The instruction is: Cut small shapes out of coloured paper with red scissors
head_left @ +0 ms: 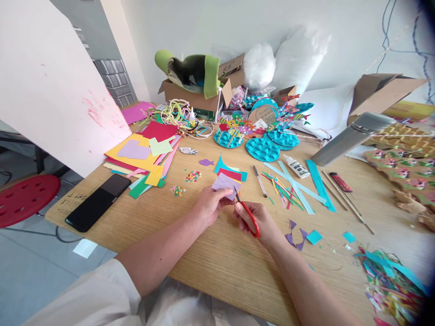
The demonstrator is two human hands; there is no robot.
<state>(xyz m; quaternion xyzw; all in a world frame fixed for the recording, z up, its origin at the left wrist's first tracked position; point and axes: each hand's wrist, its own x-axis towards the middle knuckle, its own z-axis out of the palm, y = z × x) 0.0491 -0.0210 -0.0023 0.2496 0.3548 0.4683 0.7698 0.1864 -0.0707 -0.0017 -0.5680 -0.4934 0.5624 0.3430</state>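
Pinched in my left hand (211, 204) is a light purple piece of paper (224, 182) with pencil lines drawn on it. My right hand (256, 221) grips red-handled scissors (250, 216), their blades at the right edge of the paper. Beyond the held paper lie a red paper strip (230, 174) and a blue paper piece (221, 164). A purple fish cutout (205, 162) rests to the left of these, near small piles of coloured paper dots (193, 176). Purple paper scraps (301, 240) are to the right of my right hand.
A black phone (97, 203) and stacked coloured paper (136, 149) lie left. A pen (260, 182), paper strips (285, 192), a glue bottle (297, 166) and a grey flask (351, 138) are right. Blue decorated discs (263, 150) stand behind. Scraps (390, 280) heap at the right front.
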